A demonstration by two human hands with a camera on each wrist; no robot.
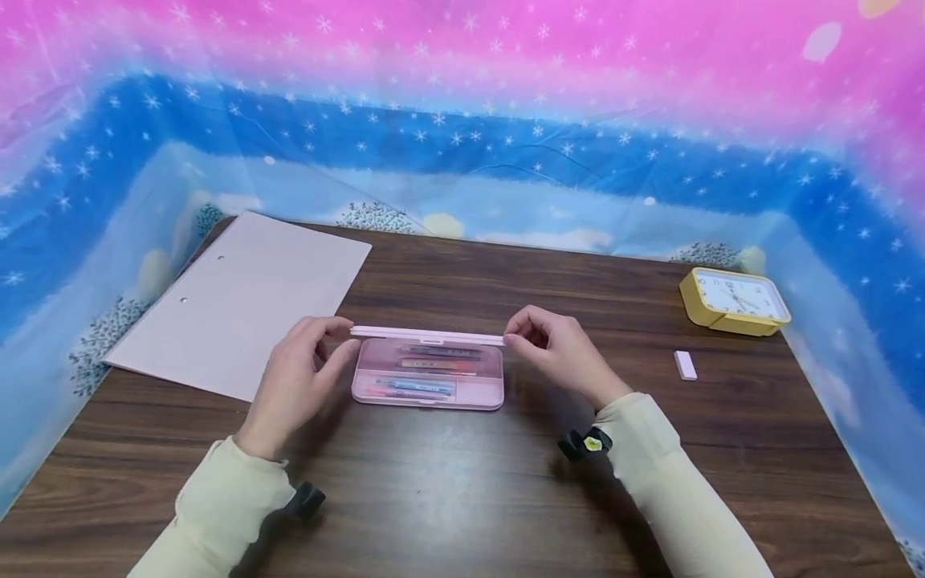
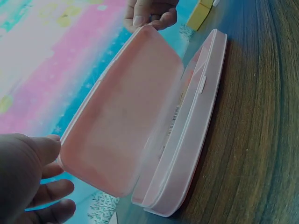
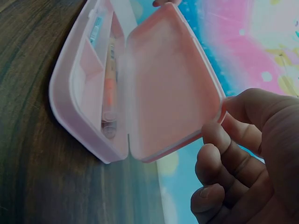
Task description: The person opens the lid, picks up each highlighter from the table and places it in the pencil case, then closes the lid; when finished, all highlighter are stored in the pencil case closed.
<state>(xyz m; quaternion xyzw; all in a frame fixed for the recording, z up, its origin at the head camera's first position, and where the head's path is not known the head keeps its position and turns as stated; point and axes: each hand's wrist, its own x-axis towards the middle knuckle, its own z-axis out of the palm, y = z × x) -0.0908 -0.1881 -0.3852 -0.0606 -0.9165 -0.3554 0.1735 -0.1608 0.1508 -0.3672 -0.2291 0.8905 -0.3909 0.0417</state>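
Note:
A pink pencil case (image 1: 480, 392) lies on the table with its lid (image 2: 122, 109) raised roughly upright. Inside are several pens (image 1: 439, 366) in the long rear compartment, and more pens (image 1: 415, 388) at the front left. The small front-right compartment shows bare. My left hand (image 1: 292, 377) pinches the lid's left upper corner, thumb on its edge. At the opposite corner, my right hand (image 1: 562, 351) grips the lid between thumb and fingers. In the right wrist view, an orange pen (image 3: 110, 84) lies along the hinge side.
A pale folder (image 1: 253, 301) with two metal dots lies at the left. To the right stand a yellow alarm clock (image 1: 735, 301) and, in front of it, a white eraser (image 1: 685, 365). Patterned cloth (image 1: 462, 144) hangs around the back and sides of the wooden table (image 1: 441, 498).

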